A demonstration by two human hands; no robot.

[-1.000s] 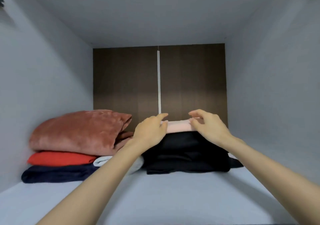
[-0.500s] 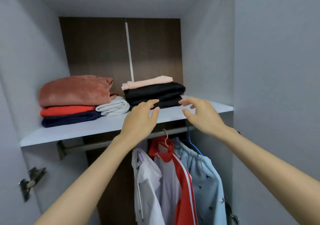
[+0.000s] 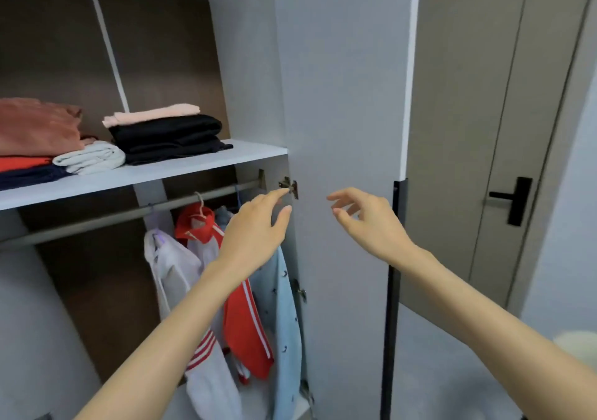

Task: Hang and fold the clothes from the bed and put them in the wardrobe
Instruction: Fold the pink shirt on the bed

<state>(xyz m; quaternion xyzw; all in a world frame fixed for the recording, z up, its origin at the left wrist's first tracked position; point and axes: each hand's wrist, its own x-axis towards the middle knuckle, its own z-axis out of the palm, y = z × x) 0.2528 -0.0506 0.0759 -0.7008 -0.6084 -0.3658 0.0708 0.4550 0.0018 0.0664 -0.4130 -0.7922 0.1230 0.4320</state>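
The wardrobe shelf (image 3: 181, 169) carries folded clothes: a pink piece (image 3: 151, 116) on top of black ones (image 3: 168, 138), a rolled pale garment (image 3: 90, 158), and a rust, red and navy pile (image 3: 32, 135) at the left. Below, a red-and-white jacket (image 3: 245, 316) and a light blue patterned shirt (image 3: 284, 306) hang on the rail (image 3: 97, 219). My left hand (image 3: 255, 229) is in the air in front of the hanging clothes, fingers relaxed, holding nothing. My right hand (image 3: 368, 222) hovers before the open wardrobe door (image 3: 342, 96), also empty.
The open wardrobe door has a black vertical handle (image 3: 392, 290) along its edge and hinges (image 3: 289, 187) on the inner side. A beige room door (image 3: 484, 128) with a black lever handle (image 3: 513, 199) stands at the right.
Both hands let go of the pink folded piece on the black stack and drew back out of the shelf. My view pulled away and turned right, towards the wardrobe door.
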